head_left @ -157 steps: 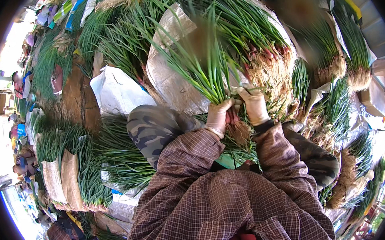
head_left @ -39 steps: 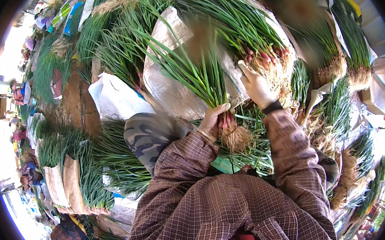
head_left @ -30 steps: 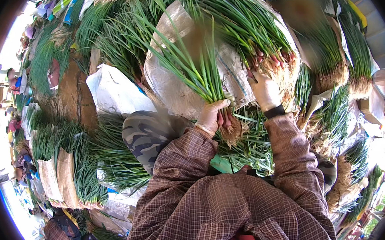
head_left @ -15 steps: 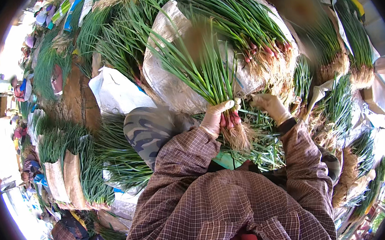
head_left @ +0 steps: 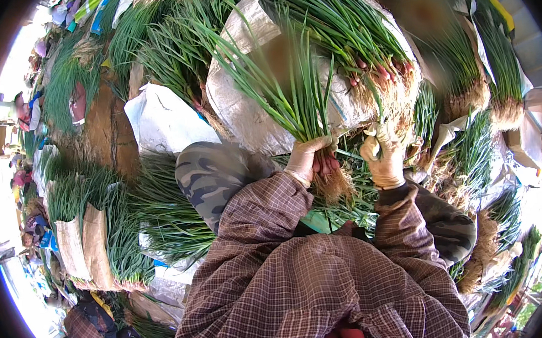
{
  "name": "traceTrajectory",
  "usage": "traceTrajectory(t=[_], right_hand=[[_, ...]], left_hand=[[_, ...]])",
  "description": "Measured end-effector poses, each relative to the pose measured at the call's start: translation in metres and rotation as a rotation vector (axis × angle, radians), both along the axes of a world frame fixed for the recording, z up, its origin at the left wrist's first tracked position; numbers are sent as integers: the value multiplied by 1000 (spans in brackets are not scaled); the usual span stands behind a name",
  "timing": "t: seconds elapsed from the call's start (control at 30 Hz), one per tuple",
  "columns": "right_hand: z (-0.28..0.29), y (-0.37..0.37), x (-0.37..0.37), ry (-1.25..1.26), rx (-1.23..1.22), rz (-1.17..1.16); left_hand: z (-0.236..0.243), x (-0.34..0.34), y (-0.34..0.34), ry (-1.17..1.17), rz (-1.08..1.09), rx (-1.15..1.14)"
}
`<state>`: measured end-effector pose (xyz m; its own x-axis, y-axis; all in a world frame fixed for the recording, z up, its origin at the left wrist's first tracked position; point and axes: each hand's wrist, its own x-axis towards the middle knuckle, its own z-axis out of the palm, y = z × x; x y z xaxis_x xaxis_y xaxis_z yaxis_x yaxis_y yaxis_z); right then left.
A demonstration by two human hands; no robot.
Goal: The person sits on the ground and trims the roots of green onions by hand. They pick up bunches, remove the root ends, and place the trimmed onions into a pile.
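My left hand [head_left: 303, 158], in a pale glove, grips a bunch of green onions [head_left: 291, 105] near its reddish bulbs and tangled roots, leaves pointing up. To the right of that bunch my gloved right hand [head_left: 384, 155] has curled fingers beside a green strand, and what they hold, if anything, is unclear. Beyond both hands, a pale woven sack [head_left: 249, 133] lies beneath a pile of onions [head_left: 356, 37] with pink bulbs and straw-coloured roots. Loose green leaves lie between and below my hands.
Camouflage-clad knees flank my hands. A white sack [head_left: 164, 123] lies left. More onion bundles [head_left: 100, 244] surround me, some along the right beside a pale box [head_left: 527, 145]. Bare brown ground [head_left: 109, 142] shows at the left. Several other people are at the far left edge.
My right hand reached up to the roots of the pile, drew back lower, and has now turned more upright with its fingers curled. My left hand keeps the bunch, slightly higher.
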<state>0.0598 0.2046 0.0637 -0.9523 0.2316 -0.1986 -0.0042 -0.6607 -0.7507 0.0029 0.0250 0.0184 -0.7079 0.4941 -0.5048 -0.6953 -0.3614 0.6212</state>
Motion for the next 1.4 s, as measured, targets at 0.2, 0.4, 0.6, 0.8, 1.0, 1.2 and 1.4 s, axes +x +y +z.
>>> traceTrajectory(t=[0.2,0.4,0.6,0.8,1.0,1.2,1.4], right_hand=[[-22,-1,-27,-234,1262,192],[-21,-11,-10,-305,-51,-116],[3,66,57,-284,65,97],[-50,123,55,-306,1857,769],[-5,109,-87,-1,1620,-209],[-89,120,-137,-497,1840,-54],[-37,92,-130,-410,1645,211]], left_hand=[[17,16,22,70,-39,-132],[23,16,18,-60,-128,-61],[66,10,-13,-23,-67,408],[160,6,-17,231,-85,887],[113,-17,-3,206,1,380],[28,-21,26,29,0,189],[30,-30,10,-1,77,330]])
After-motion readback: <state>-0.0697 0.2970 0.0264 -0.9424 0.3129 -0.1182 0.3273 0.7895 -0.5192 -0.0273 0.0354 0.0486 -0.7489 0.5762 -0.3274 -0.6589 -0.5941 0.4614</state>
